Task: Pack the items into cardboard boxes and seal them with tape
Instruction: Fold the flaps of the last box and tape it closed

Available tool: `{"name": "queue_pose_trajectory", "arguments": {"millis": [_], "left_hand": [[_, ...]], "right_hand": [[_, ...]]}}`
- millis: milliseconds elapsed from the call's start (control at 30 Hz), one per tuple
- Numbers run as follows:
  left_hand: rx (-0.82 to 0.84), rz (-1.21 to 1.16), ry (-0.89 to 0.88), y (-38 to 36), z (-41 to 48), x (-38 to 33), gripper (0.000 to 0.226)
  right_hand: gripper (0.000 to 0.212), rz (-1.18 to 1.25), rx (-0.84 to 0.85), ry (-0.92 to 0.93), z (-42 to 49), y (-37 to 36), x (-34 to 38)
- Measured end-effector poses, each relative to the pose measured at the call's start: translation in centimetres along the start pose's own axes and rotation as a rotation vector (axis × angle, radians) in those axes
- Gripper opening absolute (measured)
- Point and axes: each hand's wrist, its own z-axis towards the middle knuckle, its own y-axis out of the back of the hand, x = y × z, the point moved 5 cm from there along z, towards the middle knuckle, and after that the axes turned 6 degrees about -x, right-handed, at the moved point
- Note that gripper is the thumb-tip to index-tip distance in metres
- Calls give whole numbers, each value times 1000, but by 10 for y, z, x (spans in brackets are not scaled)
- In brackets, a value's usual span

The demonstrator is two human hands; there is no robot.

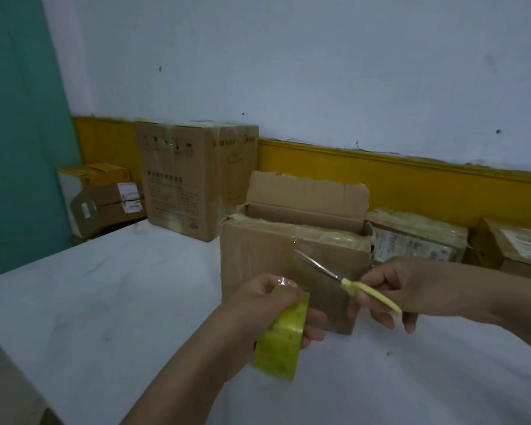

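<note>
- The tape roll (281,342) is gripped in the left hand (267,305), fingers curled round its rim. A clear strip appears to be drawn from it toward the front of the cardboard box (258,256).
- The scissors (344,280) are held by their yellow handle in the curled fingers of the right hand (390,289). The blades are pointed up at the strip, close to the box front.
- The box is stood on the white surface (105,302), just beyond both hands, with its rear flap (307,191) upright and the top unsealed.
- If tension is lost at the cut, the strip could probably fold back and stick to itself or to the fingers.
- The cardboard may be nicked if the blade tips are pushed too far forward.
- The loose end could be lost on the roll once it is cut.
- Whether any items lie inside cannot be told, as the interior is hidden.
- A tall printed carton (193,179) is stood behind, and taped parcels (417,237) are lined along the wall to the right. None of them is judged to block the cut.
</note>
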Motion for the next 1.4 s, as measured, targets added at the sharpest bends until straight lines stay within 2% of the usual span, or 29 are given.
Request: {"name": "queue_pose_trajectory", "arguments": {"millis": [133,167,367,467,533,600,667,733,800,867,967,1033,1167,1233,1300,1400], "left_hand": [[21,-19,-20,7,-2,2,25],[35,-17,-29,8,-4,2,24],[33,-97,-66,13,-7,7,18],[54,-74,-122,12,-10,8,29],[64,-53,-138,11,-13,6,41],[57,-60,-125,12,-17,5,52],[46,-61,-123,14,-23,3,61],[15,-15,-166,18,-31,0,65],[-33,30,-188,23,-40,-3,67],[-71,56,-181,31,-50,-5,66],[-113,48,-156,44,-69,-7,62],[-140,70,-148,52,-84,-4,59],[-249,205,-209,71,-122,1,31],[-301,217,-169,85,-141,2,49],[-265,210,-92,94,-162,4,68],[-311,343,20,106,-190,16,79]], "right_hand": [[27,-11,-58,2,-13,3,-9],[24,-51,-95,18,-19,-3,-15],[19,-397,-340,-55,-40,-56,-47],[25,-782,-411,-56,-31,-60,-30],[35,-893,-500,-33,-26,-62,-13],[47,-754,-737,83,-26,-56,15],[53,-384,-872,266,-21,-52,43],[48,-165,-788,313,-6,-60,65],[31,-12,-703,277,9,-72,78],[18,44,-714,259,18,-79,84],[18,21,-719,273,20,-91,99],[19,-98,-705,308,19,-102,112],[17,-337,-681,386,13,-131,144],[20,-285,-667,437,9,-145,154],[21,-169,-603,454,7,-158,159],[25,31,-477,443,3,-173,159]]}}
